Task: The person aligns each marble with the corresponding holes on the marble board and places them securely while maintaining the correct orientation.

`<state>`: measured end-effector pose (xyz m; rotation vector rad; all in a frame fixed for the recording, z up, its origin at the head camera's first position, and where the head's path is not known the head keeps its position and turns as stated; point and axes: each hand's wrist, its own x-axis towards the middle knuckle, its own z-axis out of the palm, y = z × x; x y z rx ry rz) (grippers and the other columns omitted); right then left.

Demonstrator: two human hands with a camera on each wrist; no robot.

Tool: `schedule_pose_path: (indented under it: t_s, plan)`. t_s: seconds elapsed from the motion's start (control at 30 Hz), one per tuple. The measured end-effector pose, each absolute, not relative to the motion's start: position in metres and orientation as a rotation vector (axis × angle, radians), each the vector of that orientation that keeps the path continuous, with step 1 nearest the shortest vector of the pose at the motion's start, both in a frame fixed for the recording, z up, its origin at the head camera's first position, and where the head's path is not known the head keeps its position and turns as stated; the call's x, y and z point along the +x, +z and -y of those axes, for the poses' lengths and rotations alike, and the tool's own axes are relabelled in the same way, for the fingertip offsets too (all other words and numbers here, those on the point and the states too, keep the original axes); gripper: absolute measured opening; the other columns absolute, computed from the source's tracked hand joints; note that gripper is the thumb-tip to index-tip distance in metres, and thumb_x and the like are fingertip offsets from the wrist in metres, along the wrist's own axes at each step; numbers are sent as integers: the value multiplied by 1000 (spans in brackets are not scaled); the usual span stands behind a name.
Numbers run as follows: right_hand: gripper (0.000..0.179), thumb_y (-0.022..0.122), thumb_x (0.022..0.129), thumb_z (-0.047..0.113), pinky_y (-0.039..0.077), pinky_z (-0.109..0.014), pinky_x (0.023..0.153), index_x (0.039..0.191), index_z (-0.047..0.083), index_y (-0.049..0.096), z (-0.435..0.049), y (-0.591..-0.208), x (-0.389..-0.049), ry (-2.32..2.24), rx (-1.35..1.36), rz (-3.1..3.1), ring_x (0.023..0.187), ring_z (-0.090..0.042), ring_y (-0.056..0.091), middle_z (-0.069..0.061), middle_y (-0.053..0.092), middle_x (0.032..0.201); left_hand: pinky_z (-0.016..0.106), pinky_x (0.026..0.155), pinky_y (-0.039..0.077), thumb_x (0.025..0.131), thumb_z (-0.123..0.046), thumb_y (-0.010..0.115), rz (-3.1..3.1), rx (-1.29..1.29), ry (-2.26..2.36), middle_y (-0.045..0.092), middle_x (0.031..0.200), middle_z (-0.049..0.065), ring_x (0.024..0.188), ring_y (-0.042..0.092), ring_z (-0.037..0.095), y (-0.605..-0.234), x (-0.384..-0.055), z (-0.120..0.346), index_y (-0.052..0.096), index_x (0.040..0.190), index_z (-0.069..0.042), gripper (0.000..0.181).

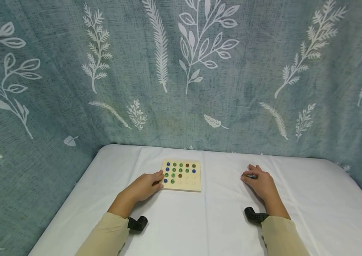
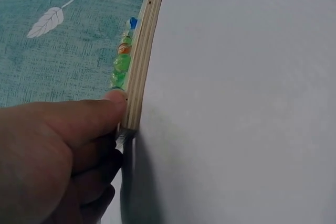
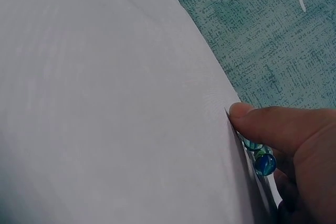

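Note:
My left hand grips the left edge of a pale wooden board. In the left wrist view its thumb lies at the board's corner, with the other fingers curled behind. Blue, green and reddish-brown glass marbles sit in rows of hollows on the board. Well to the right, my right hand is low over the cloth, fingers bent round a few marbles. Blue-green marbles, including a blue one, show below the right thumb; its other fingers are partly hidden.
A white cloth covers the table, with faint creases. Behind it and at the sides hangs a blue-green curtain with white leaf prints. Each wrist wears a black camera band, the left one and the right one. Several hollows at the board's lower right hold no marble.

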<state>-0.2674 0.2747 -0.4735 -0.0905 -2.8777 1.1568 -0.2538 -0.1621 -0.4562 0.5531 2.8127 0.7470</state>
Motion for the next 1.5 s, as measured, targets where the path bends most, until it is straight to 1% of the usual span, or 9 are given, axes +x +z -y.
schedule_pose_path:
  t_s: [0.27,0.43,0.63,0.83,1.13,1.33,1.43,1.5]
  plan:
    - [34,72,91,29,16,-64,118,113,4,72,-272,-473,-267,1167,-102,2880,151,-39,14,-18,35,156,45,118,34,98,-27,63,-2783,535,687,40,155,4,144,38,27,-449,-254,162,53,143,-10,50]
    - [35,71,91,30,16,-64,118,115,5,72,-272,-474,-268,1147,-123,2895,151,-38,13,-18,34,157,46,118,34,97,-26,63,-2777,532,670,39,155,5,143,38,28,-445,-253,159,51,144,-9,51]
    - [36,70,92,33,17,-64,118,115,5,72,-273,-474,-270,1122,-115,2901,150,-39,14,-18,35,156,46,117,34,98,-28,62,-2783,526,616,38,156,4,143,38,29,-444,-254,158,49,146,-11,53]
    - [39,70,92,34,17,-64,117,116,4,71,-271,-475,-271,1119,-119,2910,150,-39,14,-18,35,156,47,116,35,97,-30,63,-2796,548,585,39,156,4,142,41,30,-445,-254,161,50,146,-13,52]
    - [44,67,94,40,16,-63,118,118,4,70,-267,-474,-270,1178,-153,2880,152,-36,12,-14,32,158,47,115,37,98,-27,62,-2796,599,647,40,155,8,141,41,31,-445,-250,165,47,147,-8,55]
    - [53,64,94,47,18,-65,117,121,2,69,-256,-459,-266,1219,-84,2806,152,-33,14,-9,34,158,46,115,37,99,-30,61,-2832,681,586,43,154,9,141,42,30,-448,-252,166,48,146,-8,54]
    - [56,63,92,52,21,-65,116,120,4,70,-238,-445,-264,1240,-40,2773,152,-30,16,-6,37,157,45,117,35,99,-32,61,-2846,700,559,43,154,9,142,41,29,-449,-253,167,48,147,-9,54]
    - [54,64,92,51,22,-63,117,118,5,71,-220,-437,-263,1261,1,2750,152,-28,17,-5,39,156,46,117,35,99,-31,61,-2857,720,537,43,153,10,142,41,29,-448,-253,167,49,146,-8,54]
